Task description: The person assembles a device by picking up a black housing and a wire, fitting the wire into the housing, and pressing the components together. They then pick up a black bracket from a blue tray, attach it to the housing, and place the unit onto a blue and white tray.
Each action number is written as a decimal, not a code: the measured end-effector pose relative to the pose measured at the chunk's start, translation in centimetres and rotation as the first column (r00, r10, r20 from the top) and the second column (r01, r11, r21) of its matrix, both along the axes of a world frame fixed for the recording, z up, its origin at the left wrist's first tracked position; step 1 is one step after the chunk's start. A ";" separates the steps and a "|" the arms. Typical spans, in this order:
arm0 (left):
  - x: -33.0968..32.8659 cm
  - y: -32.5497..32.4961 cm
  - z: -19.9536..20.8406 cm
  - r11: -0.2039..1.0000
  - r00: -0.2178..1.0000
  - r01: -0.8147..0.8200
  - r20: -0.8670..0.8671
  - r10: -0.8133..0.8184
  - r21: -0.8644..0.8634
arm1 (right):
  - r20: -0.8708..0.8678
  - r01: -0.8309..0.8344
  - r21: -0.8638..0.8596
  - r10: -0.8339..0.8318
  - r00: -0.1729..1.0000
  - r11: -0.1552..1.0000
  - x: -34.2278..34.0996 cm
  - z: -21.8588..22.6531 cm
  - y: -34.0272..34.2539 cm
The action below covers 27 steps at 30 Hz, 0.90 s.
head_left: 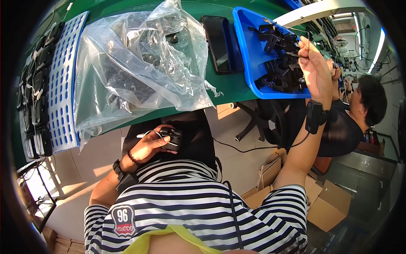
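Note:
My left hand (148,147) is closed around a small black plastic device (172,137) above my lap, with a white cable looping by the fingers. My right hand (317,76) is raised at the right edge of a blue tray (248,55), its fingers drawn together around something thin and dark that I cannot make out. Inside the tray lie several black plastic brackets (281,72). A large clear plastic bag (139,63) with dark small parts showing through covers much of the green table (228,86).
A black phone (215,44) lies between bag and tray. At the left, a white slotted foam tray (65,84) stands beside a row of black devices (38,93). A co-worker (351,114) sits close on my right. Cardboard boxes (330,205) and a wheeled chair (253,122) occupy the floor.

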<state>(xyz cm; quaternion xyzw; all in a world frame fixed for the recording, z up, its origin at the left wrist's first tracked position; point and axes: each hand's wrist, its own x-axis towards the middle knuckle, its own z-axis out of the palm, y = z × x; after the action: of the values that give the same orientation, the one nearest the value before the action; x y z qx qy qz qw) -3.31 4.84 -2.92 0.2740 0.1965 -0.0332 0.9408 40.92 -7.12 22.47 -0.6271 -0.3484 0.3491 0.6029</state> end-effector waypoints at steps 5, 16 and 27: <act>-0.4 -0.2 0.0 0.999 0.999 -0.003 -0.041 0.001 -0.046 | -0.046 -0.077 0.021 0.078 0.996 0.997 -5.2 -1.2 -2.1; 1.6 0.8 1.9 0.983 0.988 -0.143 0.075 0.135 0.113 | -0.478 -0.490 -0.174 0.362 0.800 0.854 -22.3 -11.8 -5.3; 0.9 -0.2 1.9 0.967 0.976 -0.212 0.086 0.202 0.138 | -0.623 -0.362 -0.259 0.131 0.771 0.895 -24.9 -19.4 -4.0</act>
<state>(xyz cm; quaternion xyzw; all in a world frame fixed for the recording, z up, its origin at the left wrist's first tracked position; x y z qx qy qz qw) -2.37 4.61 -1.03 0.3214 0.1924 0.0894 0.9229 16.04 -11.13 3.08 -0.5354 -0.1528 0.6621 0.5016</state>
